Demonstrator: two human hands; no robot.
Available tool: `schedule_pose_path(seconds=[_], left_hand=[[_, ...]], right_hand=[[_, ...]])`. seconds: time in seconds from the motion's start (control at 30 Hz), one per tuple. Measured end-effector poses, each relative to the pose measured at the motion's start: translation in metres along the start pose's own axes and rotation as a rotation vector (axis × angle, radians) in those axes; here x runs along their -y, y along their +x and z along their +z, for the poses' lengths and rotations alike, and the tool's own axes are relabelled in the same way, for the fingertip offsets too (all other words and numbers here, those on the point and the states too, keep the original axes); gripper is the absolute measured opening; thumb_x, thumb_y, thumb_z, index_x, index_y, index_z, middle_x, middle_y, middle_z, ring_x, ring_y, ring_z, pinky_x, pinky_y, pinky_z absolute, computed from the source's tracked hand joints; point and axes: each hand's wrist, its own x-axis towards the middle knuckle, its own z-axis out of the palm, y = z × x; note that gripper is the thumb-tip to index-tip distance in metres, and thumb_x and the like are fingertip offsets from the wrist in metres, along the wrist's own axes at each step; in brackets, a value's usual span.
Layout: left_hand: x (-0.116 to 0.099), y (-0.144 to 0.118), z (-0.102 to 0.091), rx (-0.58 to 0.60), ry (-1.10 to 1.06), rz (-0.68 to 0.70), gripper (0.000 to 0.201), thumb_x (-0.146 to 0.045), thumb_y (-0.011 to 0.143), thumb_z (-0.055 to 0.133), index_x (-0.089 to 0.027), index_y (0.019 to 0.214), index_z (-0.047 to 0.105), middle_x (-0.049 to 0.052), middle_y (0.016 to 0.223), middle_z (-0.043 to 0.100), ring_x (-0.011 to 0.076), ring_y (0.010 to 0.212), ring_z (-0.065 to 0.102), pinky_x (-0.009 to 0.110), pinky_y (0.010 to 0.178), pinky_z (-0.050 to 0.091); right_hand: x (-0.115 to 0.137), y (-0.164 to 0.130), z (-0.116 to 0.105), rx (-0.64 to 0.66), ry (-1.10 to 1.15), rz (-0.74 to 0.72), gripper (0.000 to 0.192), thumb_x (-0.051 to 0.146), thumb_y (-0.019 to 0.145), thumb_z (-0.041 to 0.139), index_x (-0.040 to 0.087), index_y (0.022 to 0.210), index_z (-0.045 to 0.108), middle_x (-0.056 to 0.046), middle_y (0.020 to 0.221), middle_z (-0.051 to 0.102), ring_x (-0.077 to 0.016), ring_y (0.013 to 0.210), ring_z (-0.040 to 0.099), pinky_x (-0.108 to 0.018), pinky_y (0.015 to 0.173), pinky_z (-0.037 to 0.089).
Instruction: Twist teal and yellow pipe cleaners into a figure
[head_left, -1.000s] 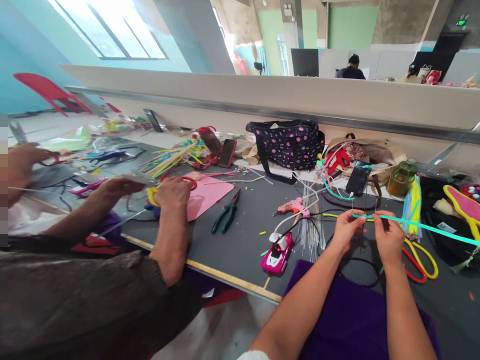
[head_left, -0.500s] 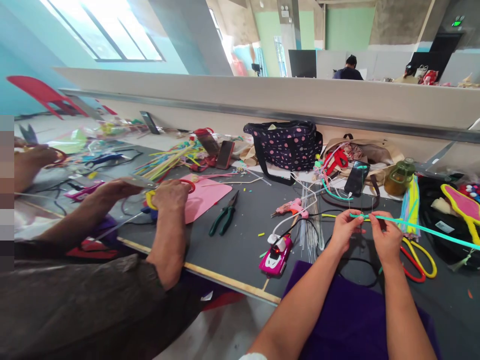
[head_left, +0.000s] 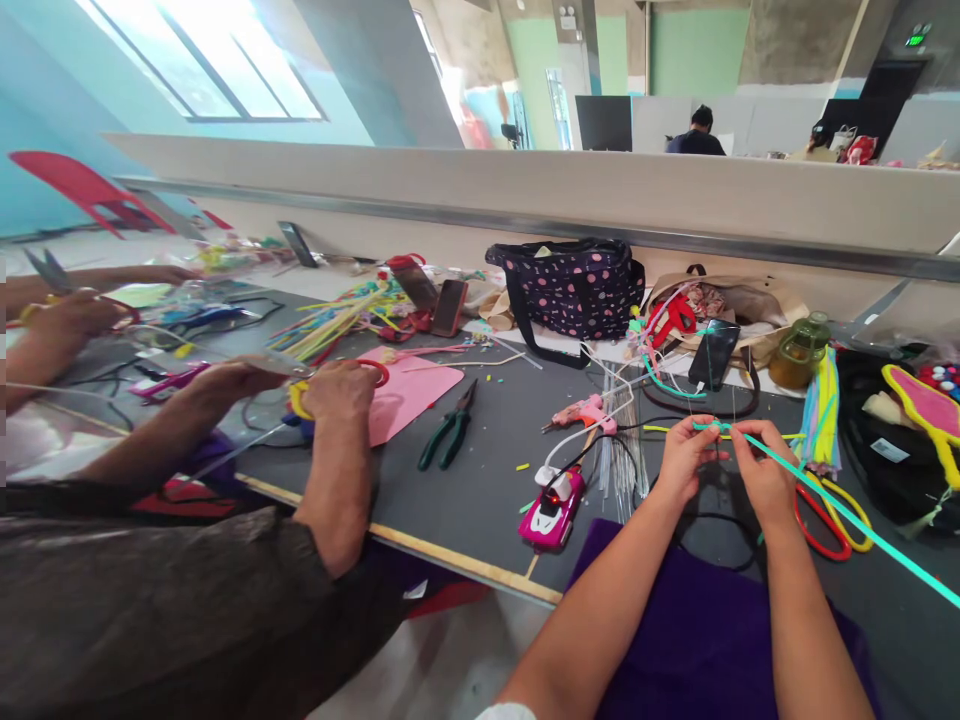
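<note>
Grey counter (head_left: 495, 450) beneath the left grip (head_left: 684, 462) and right grip (head_left: 766, 470), dark patterned bag (head_left: 574, 290) beyond them to the left, turquoise strip (head_left: 840, 499) pinched in both, running past the right grip, red-and-yellow handles (head_left: 846, 546) just beside it, pink glue gun (head_left: 590, 413) left of the left grip

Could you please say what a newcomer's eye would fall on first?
Probably the bright turquoise strip draws it, pinched by the wearer's left hand and right hand and running to the picture's right edge. Next, perhaps, come the magenta socket near the table's front edge and the dark dotted bag before the partition.
</note>
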Motion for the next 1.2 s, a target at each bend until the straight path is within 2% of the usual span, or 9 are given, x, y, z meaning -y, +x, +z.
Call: schedule_pose_path(seconds=[0.2, 0.37, 0.53, 0.77, 1.2], left_hand=[[-0.0037, -0.001, 0.0019, -0.001, -0.037, -0.035, 0.038, -0.025, 0.051, 0.086, -0.012, 0.079, 0.064, 0.001, 0.072, 0.06, 0.0108, 0.061, 0.057, 0.025, 0.054, 0.052], [-0.0029, -0.0008, 0.0015, 0.008, -0.031, -0.025, 0.038, -0.026, 0.051, 0.086, -0.013, 0.079, 0.064, 0.001, 0.072, 0.06, 0.0114, 0.063, 0.057, 0.025, 0.054, 0.053], [0.0007, -0.0011, 0.0006, 0.022, 0.049, 0.017, 0.036, -0.029, 0.053, 0.085, -0.014, 0.079, 0.065, 0.002, 0.073, 0.062, 0.0121, 0.064, 0.058, 0.026, 0.056, 0.053], [0.0002, -0.0047, 0.0037, 0.033, 0.113, 0.056, 0.038, -0.035, 0.054, 0.084, -0.014, 0.079, 0.064, 0.004, 0.077, 0.064, 0.0143, 0.07, 0.059, 0.026, 0.056, 0.052], [0.0003, -0.0062, 0.0066, -0.002, 0.163, 0.095, 0.038, -0.034, 0.053, 0.084, -0.014, 0.078, 0.064, 0.002, 0.074, 0.061, 0.0117, 0.065, 0.055, 0.023, 0.053, 0.051]], right_hand=[[-0.003, 0.0002, 0.002, -0.02, 0.037, 0.009, 0.02, 0.04, 0.086, 0.056, 0.021, 0.083, 0.063, -0.002, 0.079, 0.067, -0.0157, 0.069, 0.061, -0.027, 0.065, 0.047], [-0.0022, 0.0003, 0.0035, -0.038, 0.065, 0.04, 0.021, 0.041, 0.085, 0.057, 0.021, 0.083, 0.063, -0.001, 0.076, 0.066, -0.0145, 0.064, 0.058, -0.026, 0.06, 0.046], [-0.0014, 0.0001, 0.0021, -0.072, 0.012, -0.017, 0.021, 0.04, 0.087, 0.054, 0.02, 0.084, 0.062, -0.002, 0.077, 0.065, -0.0149, 0.065, 0.057, -0.027, 0.062, 0.046], [-0.0035, 0.0002, -0.0011, 0.006, -0.075, -0.051, 0.019, 0.037, 0.089, 0.052, 0.021, 0.086, 0.062, -0.001, 0.078, 0.064, -0.0149, 0.066, 0.056, -0.027, 0.063, 0.044], [-0.0025, 0.0009, -0.001, 0.033, -0.15, -0.116, 0.018, 0.035, 0.089, 0.05, 0.021, 0.085, 0.061, -0.002, 0.079, 0.064, -0.016, 0.069, 0.057, -0.028, 0.065, 0.044]])
